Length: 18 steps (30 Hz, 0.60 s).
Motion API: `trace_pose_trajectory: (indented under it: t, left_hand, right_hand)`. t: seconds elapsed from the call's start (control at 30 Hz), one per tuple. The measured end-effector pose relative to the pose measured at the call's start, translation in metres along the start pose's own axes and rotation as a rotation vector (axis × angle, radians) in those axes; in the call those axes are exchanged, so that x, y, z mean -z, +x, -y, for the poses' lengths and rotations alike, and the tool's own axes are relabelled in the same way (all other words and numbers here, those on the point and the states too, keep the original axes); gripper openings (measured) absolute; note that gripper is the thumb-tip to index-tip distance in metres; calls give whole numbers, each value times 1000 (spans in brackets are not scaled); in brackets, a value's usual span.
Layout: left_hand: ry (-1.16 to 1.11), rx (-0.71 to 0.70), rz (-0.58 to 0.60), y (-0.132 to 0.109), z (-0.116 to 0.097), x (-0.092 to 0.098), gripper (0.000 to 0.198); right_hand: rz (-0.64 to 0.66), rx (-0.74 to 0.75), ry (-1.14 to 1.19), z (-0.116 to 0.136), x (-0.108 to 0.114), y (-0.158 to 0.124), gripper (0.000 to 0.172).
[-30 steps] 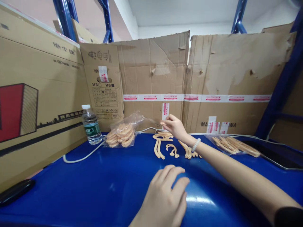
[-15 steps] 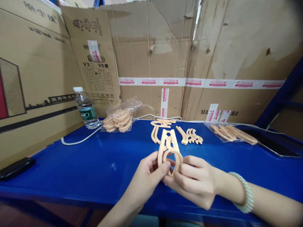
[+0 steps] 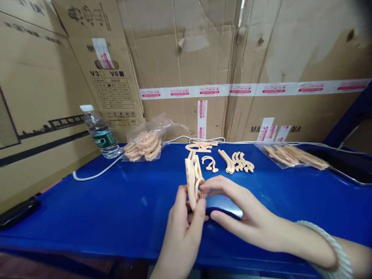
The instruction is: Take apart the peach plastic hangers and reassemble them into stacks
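My left hand (image 3: 183,228) pinches a peach-coloured plastic piece (image 3: 191,184) upright, edge-on, above the blue table (image 3: 116,201). My right hand (image 3: 247,217), with a pale bead bracelet at the wrist, has its index finger on a curved hook part (image 3: 200,182) against that piece; the other fingers are stretched out. Behind them lie loose peach pieces: a flat stack (image 3: 200,147), a small hook (image 3: 209,163) and a row of curved strips (image 3: 236,162).
A clear bag of peach parts (image 3: 143,141) and a water bottle (image 3: 100,131) stand at the back left. Another bag of long strips (image 3: 296,157) lies at the right. A white cable (image 3: 95,174), a black object (image 3: 17,213) and cardboard walls (image 3: 203,58) border the table.
My right hand came back from the far pile with a piece. Both hands met near the table's front, and the piece has turned from flat-facing to edge-on.
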<state>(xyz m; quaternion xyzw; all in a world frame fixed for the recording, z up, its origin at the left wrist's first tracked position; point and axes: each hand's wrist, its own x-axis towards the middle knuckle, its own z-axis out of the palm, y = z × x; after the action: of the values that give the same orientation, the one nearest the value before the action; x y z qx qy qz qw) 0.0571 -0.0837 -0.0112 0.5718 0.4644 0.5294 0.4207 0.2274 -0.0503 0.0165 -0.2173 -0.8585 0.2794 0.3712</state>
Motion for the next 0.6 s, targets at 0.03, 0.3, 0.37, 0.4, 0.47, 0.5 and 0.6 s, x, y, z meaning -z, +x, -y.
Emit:
trace_pose_trajectory:
  t: [0.03, 0.3, 0.37, 0.4, 0.47, 0.5, 0.6]
  left_hand:
    - [46, -28, 24, -1, 0, -1, 24]
    - [318, -269, 22, -3, 7, -7, 38]
    - [328, -277, -37, -2, 11, -7, 35]
    - [338, -286, -69, -2, 13, -7, 34]
    - [362, -313, -121, -2, 15, -7, 35]
    - [367, -322, -143, -2, 16, -8, 35]
    - [282, -287, -191, -2, 17, -8, 29]
  right_hand:
    - [-6, -87, 127, 0, -2, 0, 40]
    - [-219, -347, 349, -13, 4, 7, 17]
    - [-211, -383, 324, -14, 6, 7, 15]
    - [-211, -402, 322, -15, 6, 7, 16]
    - [-206, -437, 343, -16, 5, 7, 20]
    - [-204, -451, 360, -17, 5, 7, 21]
    - [-193, -471, 416, -20, 5, 8, 23]
